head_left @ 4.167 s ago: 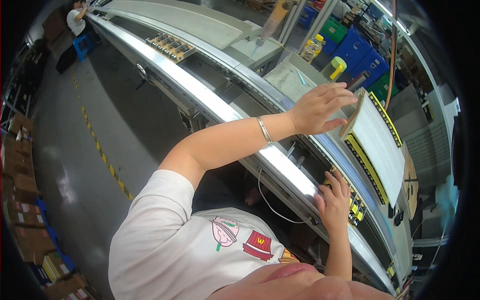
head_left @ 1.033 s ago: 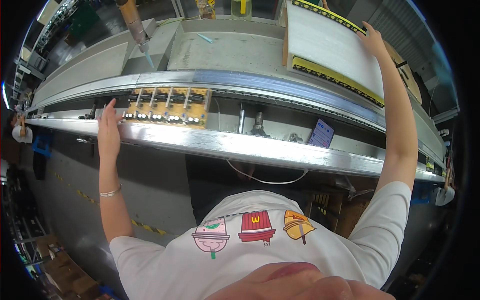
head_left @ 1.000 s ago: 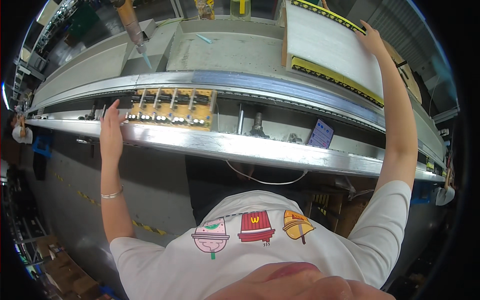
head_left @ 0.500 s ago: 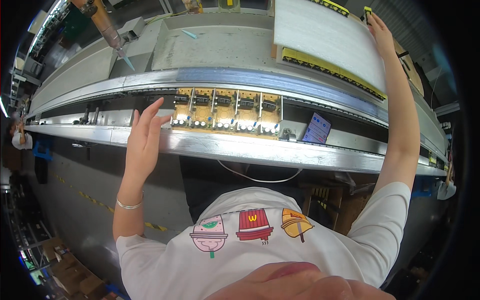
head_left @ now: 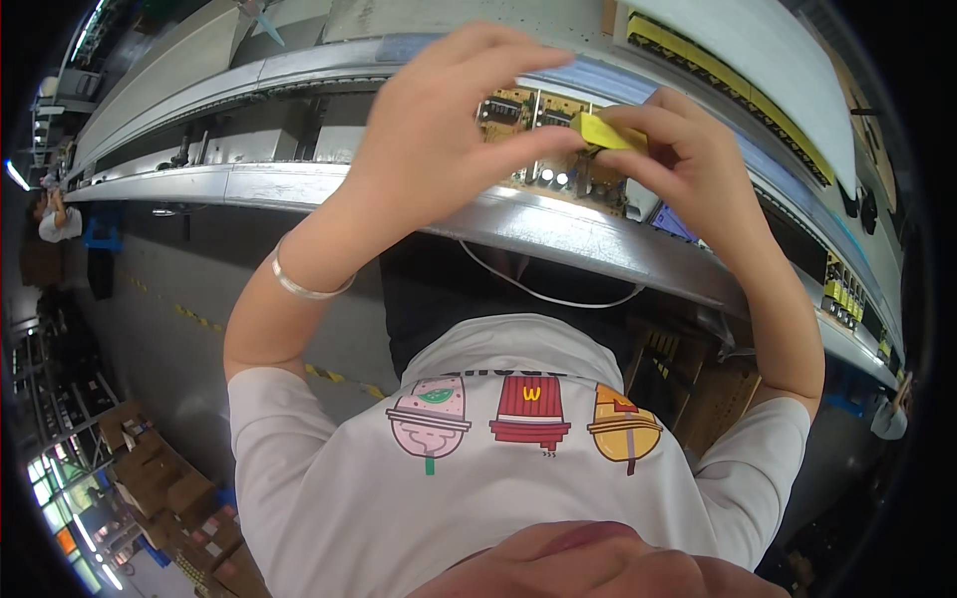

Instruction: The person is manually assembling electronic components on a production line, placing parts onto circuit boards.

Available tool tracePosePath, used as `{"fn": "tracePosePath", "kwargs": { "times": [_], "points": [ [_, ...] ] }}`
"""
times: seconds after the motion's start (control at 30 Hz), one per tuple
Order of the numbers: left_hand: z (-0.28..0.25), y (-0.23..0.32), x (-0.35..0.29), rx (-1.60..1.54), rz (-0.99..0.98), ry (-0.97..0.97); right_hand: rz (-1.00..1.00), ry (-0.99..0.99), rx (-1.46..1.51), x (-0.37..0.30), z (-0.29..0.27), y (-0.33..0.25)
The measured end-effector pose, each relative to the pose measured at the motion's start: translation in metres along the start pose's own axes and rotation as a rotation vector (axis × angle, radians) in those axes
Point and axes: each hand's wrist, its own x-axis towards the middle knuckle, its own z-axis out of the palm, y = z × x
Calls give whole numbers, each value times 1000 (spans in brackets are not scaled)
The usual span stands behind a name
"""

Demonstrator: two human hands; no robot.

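Right hand (head_left: 703, 167): pinches a yellow component (head_left: 610, 133) above the circuit board's right end.
Left hand (head_left: 424, 130): fingers spread, apparently holding nothing; thumb tip at the component, contact unclear.
Circuit board (head_left: 564, 104): lies between the conveyor's near rail (head_left: 598, 234) and far rail (head_left: 309, 66).
Risk: a loose pinch could drop the component among the board's parts; a nudge from either hand could shift the board.
Near rail's inner edge: a purple-screened device (head_left: 674, 222), partly hidden.
Beyond far rail: white sheet (head_left: 773, 50), yellow parts (head_left: 728, 95) along its edge.
Room: grey floor (head_left: 219, 264), cardboard boxes (head_left: 159, 473), a person (head_left: 62, 223) far left.
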Motion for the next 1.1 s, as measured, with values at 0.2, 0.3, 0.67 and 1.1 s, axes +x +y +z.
{"fn": "tracePosePath", "kwargs": {
  "times": [0.2,0.3,0.67,1.1],
  "points": [
    [22,-1,-1,45,80,-120,-14,2,-156,-10,14,-8],
    [25,0,-1,74,97,-129,-23,13,-176,-12,15,-8],
    [22,-3,-1,100,47,-113,133,-44,73,-20,-7,-3],
    [27,1,3,148,77,-217,-1,4,-304,-29,0,-2]
  ]
}}
